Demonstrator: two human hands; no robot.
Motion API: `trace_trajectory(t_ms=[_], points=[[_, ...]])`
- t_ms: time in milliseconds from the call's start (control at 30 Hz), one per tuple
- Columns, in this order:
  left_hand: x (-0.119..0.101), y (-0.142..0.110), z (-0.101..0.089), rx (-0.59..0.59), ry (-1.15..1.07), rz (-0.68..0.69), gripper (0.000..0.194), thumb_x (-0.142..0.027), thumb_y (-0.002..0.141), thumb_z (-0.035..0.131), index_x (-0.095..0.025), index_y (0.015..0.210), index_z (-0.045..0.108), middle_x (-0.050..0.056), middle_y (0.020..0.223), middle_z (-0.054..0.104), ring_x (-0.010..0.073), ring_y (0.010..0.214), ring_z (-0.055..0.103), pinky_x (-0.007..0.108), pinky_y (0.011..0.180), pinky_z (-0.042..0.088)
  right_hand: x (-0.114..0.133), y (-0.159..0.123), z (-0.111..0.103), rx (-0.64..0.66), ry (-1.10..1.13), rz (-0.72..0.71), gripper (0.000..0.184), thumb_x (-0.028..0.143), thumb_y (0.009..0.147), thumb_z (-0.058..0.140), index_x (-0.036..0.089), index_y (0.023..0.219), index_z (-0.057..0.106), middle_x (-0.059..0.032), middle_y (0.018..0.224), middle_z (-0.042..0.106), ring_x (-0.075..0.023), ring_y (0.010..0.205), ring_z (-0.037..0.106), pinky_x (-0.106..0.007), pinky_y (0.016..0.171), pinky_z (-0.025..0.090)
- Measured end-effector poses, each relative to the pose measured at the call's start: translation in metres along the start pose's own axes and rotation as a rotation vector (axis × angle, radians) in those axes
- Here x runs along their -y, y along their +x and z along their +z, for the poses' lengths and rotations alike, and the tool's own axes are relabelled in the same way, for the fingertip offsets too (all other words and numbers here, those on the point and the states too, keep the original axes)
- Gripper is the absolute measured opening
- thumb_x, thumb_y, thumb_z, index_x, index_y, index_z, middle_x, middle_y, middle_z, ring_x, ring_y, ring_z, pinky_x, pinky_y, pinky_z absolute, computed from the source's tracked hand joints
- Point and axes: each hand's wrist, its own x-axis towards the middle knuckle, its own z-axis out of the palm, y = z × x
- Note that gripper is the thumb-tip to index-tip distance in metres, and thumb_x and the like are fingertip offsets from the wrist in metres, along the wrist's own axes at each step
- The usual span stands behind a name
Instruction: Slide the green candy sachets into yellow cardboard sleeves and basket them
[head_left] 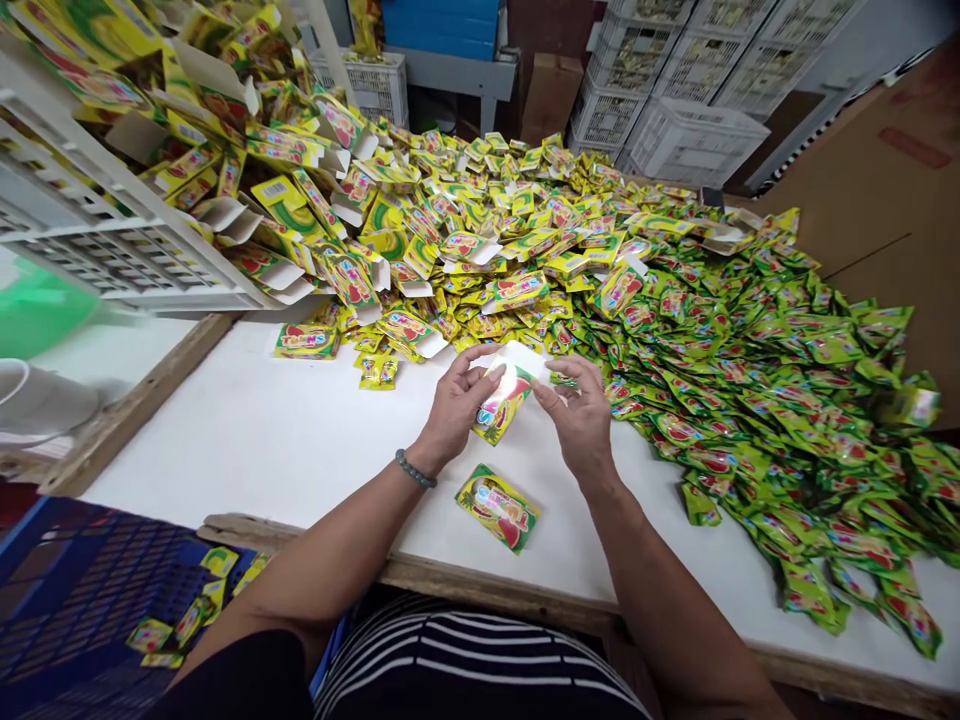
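Note:
Over the white tabletop, a small yellow-green candy box [500,408] with a fruit print is tilted between both my hands, its white top flap up. My left hand [459,400] grips the box's left side, thumb on its front. At the upper right edge by the flap, my right hand [581,410] pinches the box with thumb and fingertips. What is inside the box is hidden. Just below lies another candy box [497,508], flat and shut. Left of my hands, a few small yellow packets [378,371] and one more box [306,341] rest on the table.
A tipped white crate [142,235] spills open boxes from the left. Yellow packets and boxes heap behind my hands; green packets [750,400] pile to the right. A blue basket [67,590] with several boxes stands lower left. Stacked white crates [630,60] stand at the back.

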Motion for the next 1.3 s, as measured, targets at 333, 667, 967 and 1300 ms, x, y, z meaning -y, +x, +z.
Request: trace_trajectory(t_ms=[333,667,967,1300], points=[[0.0,-0.002,-0.001,0.181,0.197,0.01,0.047,-0.044,0.072,0.08,-0.019,0.104,0.058,-0.002,0.084,0.063,0.0106,0.075,0.061,0.021,0.073,0.047,-0.002,-0.002,-0.003,0.207,0.016,-0.009,0.023,0.043,0.09,0.059,0.023,0.08,0.066,0.0013,0.067,0.057,-0.0155,0.065,0.053,-0.036,0.077,0.052],[0.004,0.003,-0.007,0.033,0.128,-0.041,0.06,-0.038,0.058,0.089,-0.017,0.105,0.057,-0.002,0.073,0.069,0.0106,0.062,0.064,0.021,0.062,0.049,-0.002,0.004,-0.011,0.29,0.196,0.107,0.021,0.044,0.083,0.07,0.025,0.09,0.076,-0.004,0.096,0.076,-0.0222,0.094,0.068,-0.04,0.088,0.054],[-0.001,0.001,-0.004,0.107,0.157,-0.087,0.058,-0.035,0.057,0.091,-0.013,0.105,0.068,0.003,0.077,0.074,0.0132,0.064,0.068,0.023,0.063,0.052,0.002,0.008,-0.012,0.188,0.391,0.389,0.022,0.038,0.063,0.084,0.022,0.076,0.077,-0.0013,0.073,0.075,-0.0158,0.066,0.064,-0.034,0.069,0.054],[0.0,0.0,-0.004,0.136,0.125,-0.06,0.054,-0.035,0.059,0.091,-0.012,0.105,0.072,0.004,0.081,0.076,0.0134,0.072,0.07,0.024,0.071,0.055,0.0,0.007,-0.016,0.231,0.33,0.253,0.016,0.04,0.069,0.08,0.027,0.08,0.08,-0.0023,0.086,0.078,-0.0221,0.083,0.07,-0.042,0.081,0.057]])
